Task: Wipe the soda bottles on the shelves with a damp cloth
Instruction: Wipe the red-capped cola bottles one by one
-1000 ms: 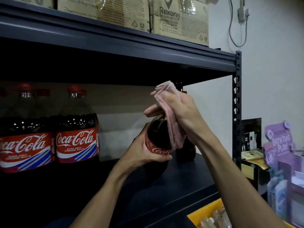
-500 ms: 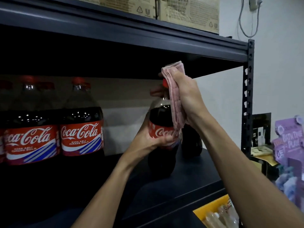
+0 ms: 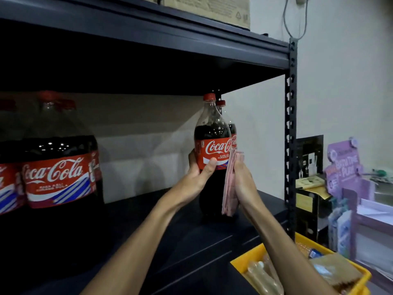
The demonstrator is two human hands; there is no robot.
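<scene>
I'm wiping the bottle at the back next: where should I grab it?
Probably by its narrow neck just under the red cap, coming from the right. The rear bottle stands upright, and the front bottle, gripped by the left hand, hides most of its body; only neck and right edge show.

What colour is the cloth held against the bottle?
Pale pink. The cloth shows best in the head view, between the right hand and the bottle.

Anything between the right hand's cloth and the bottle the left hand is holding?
Nothing visible. The right hand presses the pink cloth directly against the side of the bottle; the left hand grips its label. A second bottle stands just behind, not in between.
</scene>
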